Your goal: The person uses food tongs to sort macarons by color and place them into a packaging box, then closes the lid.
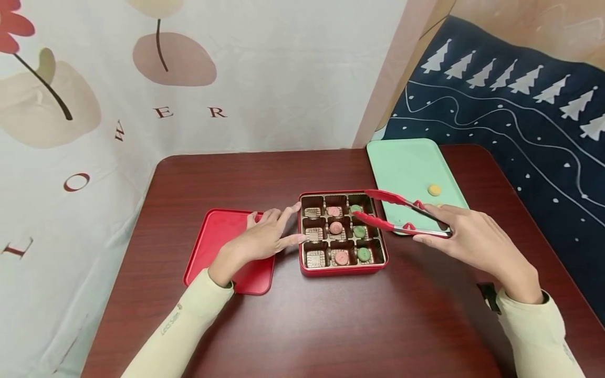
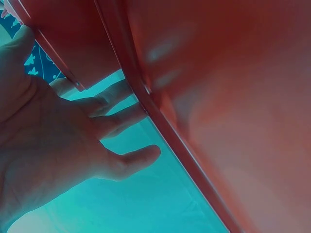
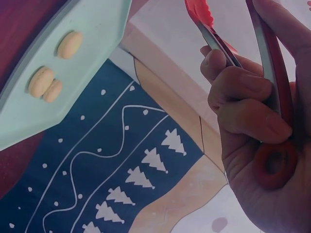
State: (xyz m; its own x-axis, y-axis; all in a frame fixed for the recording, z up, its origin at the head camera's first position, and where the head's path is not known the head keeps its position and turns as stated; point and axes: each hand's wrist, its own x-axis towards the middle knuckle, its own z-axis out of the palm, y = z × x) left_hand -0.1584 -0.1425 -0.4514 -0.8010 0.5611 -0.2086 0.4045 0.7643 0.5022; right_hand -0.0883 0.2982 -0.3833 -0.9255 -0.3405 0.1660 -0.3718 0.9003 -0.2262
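A red box (image 1: 342, 271) with a brown-and-gold divided insert stands mid-table. Pink macarons, such as one (image 1: 341, 257) in the front row, fill the middle column. Green macarons (image 1: 363, 254) sit in the right column; the left column's compartments hold none. My left hand (image 1: 262, 236) touches the box's left rim with index finger and thumb, its fingers spread. My right hand (image 1: 482, 241) grips red-tipped metal tongs (image 1: 402, 228). Their tips are apart, over the right column near the back green macaron (image 1: 355, 209). In the right wrist view, fingers curl round the tongs' handles (image 3: 274, 73).
A red lid (image 1: 212, 247) lies left of the box, under my left forearm and hand. Behind my right hand is a mint-green tray (image 1: 402, 163) with yellow macarons; the right wrist view shows several yellowish macarons (image 3: 70, 44) on it. Printed cloths hang behind the table.
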